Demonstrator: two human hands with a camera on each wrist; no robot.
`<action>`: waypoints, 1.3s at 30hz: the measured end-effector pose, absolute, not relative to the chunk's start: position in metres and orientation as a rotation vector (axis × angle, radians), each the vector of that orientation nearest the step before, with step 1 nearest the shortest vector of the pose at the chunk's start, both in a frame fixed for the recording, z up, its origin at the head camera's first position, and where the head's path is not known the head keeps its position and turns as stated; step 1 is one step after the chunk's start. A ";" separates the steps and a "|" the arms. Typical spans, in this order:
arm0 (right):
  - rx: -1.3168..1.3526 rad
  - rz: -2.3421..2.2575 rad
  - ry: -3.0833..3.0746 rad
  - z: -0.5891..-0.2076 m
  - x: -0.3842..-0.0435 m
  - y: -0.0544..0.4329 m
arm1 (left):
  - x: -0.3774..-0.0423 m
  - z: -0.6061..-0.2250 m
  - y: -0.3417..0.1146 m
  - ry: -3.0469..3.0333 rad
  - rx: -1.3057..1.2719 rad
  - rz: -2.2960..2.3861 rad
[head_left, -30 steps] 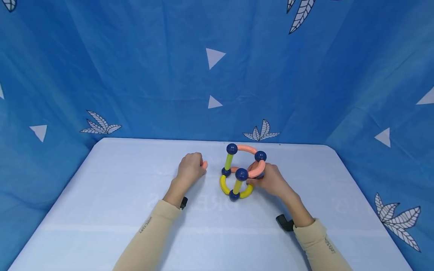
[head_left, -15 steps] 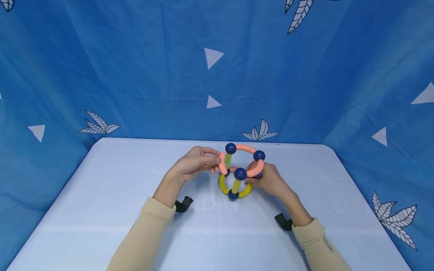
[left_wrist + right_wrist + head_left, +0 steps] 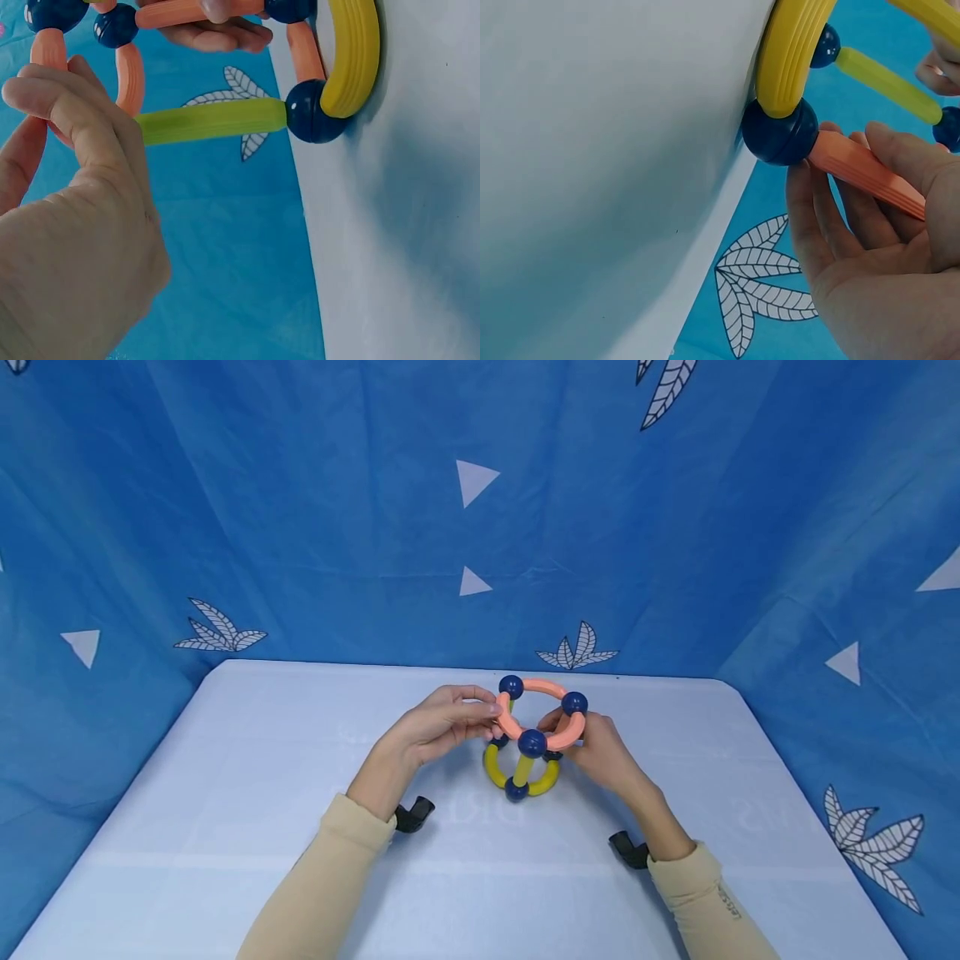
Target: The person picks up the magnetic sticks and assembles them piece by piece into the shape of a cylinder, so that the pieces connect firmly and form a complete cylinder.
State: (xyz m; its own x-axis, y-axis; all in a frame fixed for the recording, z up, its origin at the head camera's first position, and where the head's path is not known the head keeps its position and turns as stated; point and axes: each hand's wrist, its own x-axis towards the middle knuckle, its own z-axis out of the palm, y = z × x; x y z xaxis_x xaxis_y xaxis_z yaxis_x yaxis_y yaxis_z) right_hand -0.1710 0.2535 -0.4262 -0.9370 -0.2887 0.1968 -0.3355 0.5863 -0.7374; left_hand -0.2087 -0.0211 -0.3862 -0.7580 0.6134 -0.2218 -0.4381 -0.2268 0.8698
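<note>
A frame of magnetic rods and blue balls stands on the table. Its lower ring has yellow curved rods point(image 3: 492, 767), and green-yellow upright rods point(image 3: 523, 772) rise to a top ring of orange curved rods. With thumb and fingers, my left hand point(image 3: 446, 722) pinches an orange curved rod point(image 3: 507, 720) on the top ring's left side. One end of that rod lies right at the near top blue ball point(image 3: 532, 743), the other by the far-left top ball point(image 3: 512, 687). My right hand point(image 3: 889, 225) grips an orange upright rod point(image 3: 866, 174), fingertips against the bottom blue ball point(image 3: 780, 133).
The white table point(image 3: 187, 827) spreads out around the frame. A blue cloth point(image 3: 337, 527) with leaf and triangle prints hangs behind and beside it. Dark wrist-camera mounts point(image 3: 415, 815) stick out under both wrists.
My left hand moved right, bringing the orange curved rod from beside the frame to the top ring's gap, where it now spans between two balls. The right hand kept its hold.
</note>
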 end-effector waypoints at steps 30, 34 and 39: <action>0.358 1.973 -2.540 -0.386 -0.160 0.248 | -0.201 -0.388 -0.005 1.599 0.277 2.040; 0.355 1.889 -2.539 -0.390 -0.157 0.244 | -0.200 -0.387 -0.005 1.605 0.262 2.040; 0.337 1.785 -2.548 -0.392 -0.157 0.242 | -0.200 -0.388 -0.007 1.600 0.264 2.044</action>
